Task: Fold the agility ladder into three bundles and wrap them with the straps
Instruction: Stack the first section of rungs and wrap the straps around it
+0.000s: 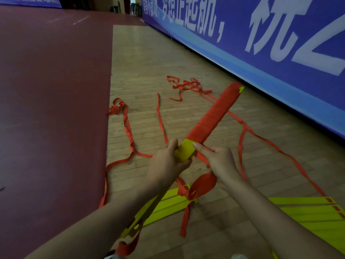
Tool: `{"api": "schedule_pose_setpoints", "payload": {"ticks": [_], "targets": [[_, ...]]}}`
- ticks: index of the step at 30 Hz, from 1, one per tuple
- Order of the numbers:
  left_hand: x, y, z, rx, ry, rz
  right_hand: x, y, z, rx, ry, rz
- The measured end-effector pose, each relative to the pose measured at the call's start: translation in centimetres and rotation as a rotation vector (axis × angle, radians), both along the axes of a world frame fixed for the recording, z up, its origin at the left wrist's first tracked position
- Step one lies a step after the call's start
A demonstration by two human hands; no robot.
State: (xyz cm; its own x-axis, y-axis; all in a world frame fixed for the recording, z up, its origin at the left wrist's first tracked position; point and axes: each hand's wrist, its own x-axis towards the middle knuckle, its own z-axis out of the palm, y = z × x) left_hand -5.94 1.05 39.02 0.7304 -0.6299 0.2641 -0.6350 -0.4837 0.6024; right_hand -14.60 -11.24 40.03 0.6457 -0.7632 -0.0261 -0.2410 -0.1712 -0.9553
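Gripping yellow end of 1 red-wrapped bundle (212,114) w/ L hand (168,161), pinching red strap (202,157) beside it w/ R hand (221,161). Held over wood floor (149,62), 2 more yellow stacks (168,203) (308,215) lying below.

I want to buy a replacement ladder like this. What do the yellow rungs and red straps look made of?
The flat yellow rungs look like rigid plastic with a smooth finish: straight edges, even colour. The long red straps look like matt woven webbing, perhaps nylon or polyester: they lie limp, twisted and curled on the floor. The weave is too blurred to confirm.
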Motion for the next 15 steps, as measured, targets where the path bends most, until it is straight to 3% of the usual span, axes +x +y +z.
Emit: {"api": "schedule_pose_setpoints", "payload": {"ticks": [5,7,12,15], "targets": [[-0.1,0.2,-0.5,0.018,-0.512,0.002,0.3,0.8,0.7,0.052,-0.024,-0.048],[-0.1,0.0,-1.0,0.005,-0.603,-0.006,0.3,0.9,0.8,0.085,-0.028,-0.086],[-0.8,-0.4,-1.8,-0.112,-0.63,-0.059,0.1,0.5,1.0,0.199,-0.043,-0.122],[-1.2,-0.5,-1.4,-0.136,-0.521,-0.1,-0.1,0.2,1.1,0.228,-0.055,-0.133]]}}
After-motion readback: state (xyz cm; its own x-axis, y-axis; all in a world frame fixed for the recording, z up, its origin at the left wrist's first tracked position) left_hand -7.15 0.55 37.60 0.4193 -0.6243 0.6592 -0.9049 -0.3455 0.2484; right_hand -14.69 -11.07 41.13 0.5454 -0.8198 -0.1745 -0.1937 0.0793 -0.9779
